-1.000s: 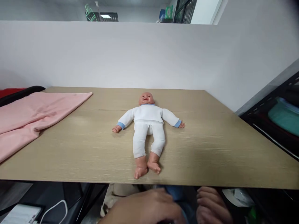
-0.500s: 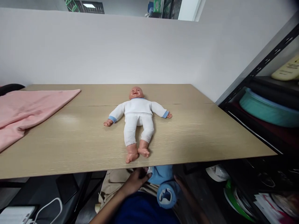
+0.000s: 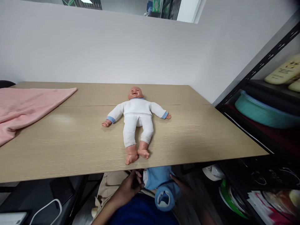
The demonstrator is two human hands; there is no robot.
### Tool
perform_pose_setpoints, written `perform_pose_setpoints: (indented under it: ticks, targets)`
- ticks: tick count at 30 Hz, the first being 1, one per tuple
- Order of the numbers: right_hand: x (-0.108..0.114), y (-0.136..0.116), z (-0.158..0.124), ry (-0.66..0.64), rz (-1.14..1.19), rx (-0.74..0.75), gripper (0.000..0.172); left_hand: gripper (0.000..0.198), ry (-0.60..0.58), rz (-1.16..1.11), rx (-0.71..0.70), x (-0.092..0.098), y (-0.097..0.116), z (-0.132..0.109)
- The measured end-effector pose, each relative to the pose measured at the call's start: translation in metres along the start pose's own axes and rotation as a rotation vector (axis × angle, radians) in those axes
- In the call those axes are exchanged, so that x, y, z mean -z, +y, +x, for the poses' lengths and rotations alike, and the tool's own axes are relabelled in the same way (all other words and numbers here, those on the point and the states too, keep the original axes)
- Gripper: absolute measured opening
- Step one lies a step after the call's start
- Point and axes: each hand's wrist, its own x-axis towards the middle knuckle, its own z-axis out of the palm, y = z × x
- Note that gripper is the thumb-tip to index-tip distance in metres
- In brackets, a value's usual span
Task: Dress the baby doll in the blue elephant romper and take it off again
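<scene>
On my lap, just below the table's front edge, lies a blue baby garment (image 3: 160, 178) with a white edge and a rolled, tube-like end that shows white inside. My left hand (image 3: 128, 189) is at its left side, fingers curled and fingertips at the white edge. Along the garment's right side, my right hand (image 3: 181, 186) grips the cloth; that hand is dark and partly blurred. A baby doll (image 3: 138, 107) in a white top with blue cuffs and white trousers lies face up on the table, arms spread, bare feet toward me.
The wooden table (image 3: 77, 134) meets a white wall behind. A pink cloth (image 3: 30, 106) is spread at its left. Right of it, a black shelf (image 3: 248, 128) holds a teal item (image 3: 264, 111) and pale yellow bottles (image 3: 283, 70). A white cable (image 3: 47, 209) shows lower left.
The view has shifted slightly. My left hand has moved a little left along with the garment's white edge, and more of that edge now shows. The doll lies as before.
</scene>
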Motion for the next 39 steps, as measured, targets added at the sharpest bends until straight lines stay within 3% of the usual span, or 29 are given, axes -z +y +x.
perform_pose_setpoints:
  ticks: [4,6,10,12,14,16,19,21,24,27,30,32,35,37,39]
  targets:
    - [0.019,-0.019,0.011,0.137,-0.027,-0.042,0.031,0.037,0.024,0.158,0.037,0.025,0.029,-0.023]
    - [0.037,-0.044,0.017,0.097,-0.010,-0.039,0.031,0.036,-0.028,0.219,0.033,0.038,0.054,-0.038]
    - [0.080,-0.123,0.033,-0.380,0.168,0.092,0.028,0.036,-0.270,0.186,-0.021,0.056,0.119,-0.067]
    - [0.095,-0.161,0.046,-0.443,0.208,0.197,0.036,0.036,-0.338,0.129,-0.107,0.058,0.149,-0.077]
    - [0.102,-0.191,0.061,-0.402,0.210,0.330,0.049,0.045,-0.230,0.117,-0.236,0.058,0.171,-0.080]
    - [0.103,-0.209,0.078,-0.317,0.178,0.487,0.052,0.062,-0.033,0.153,-0.413,0.059,0.185,-0.077]
    - [0.099,-0.226,0.103,-0.151,0.113,0.665,0.046,0.085,0.143,0.231,-0.587,0.069,0.201,-0.063]
    - [0.097,-0.234,0.118,-0.067,0.068,0.716,0.043,0.096,0.112,0.251,-0.595,0.081,0.216,-0.051]
    - [0.100,-0.245,0.138,-0.011,-0.025,0.796,0.039,0.101,-0.025,0.219,-0.595,0.099,0.242,-0.033]
    - [0.108,-0.251,0.152,0.014,-0.126,0.942,0.040,0.074,-0.176,0.182,-0.645,0.110,0.265,-0.017]
    - [0.112,-0.250,0.156,0.085,-0.228,1.036,0.043,0.038,-0.286,0.202,-0.719,0.117,0.271,-0.005]
    - [0.111,-0.248,0.152,0.181,-0.231,1.005,0.041,0.032,-0.256,0.259,-0.759,0.120,0.269,-0.002]
    - [0.108,-0.250,0.145,0.313,-0.105,0.829,0.041,0.026,-0.184,0.363,-0.806,0.123,0.265,-0.004]
    - [0.107,-0.257,0.144,0.253,-0.045,0.728,0.050,0.022,-0.194,0.435,-0.855,0.123,0.266,-0.007]
    - [0.109,-0.266,0.149,0.088,-0.059,0.702,0.064,0.023,-0.187,0.532,-0.927,0.120,0.268,-0.010]
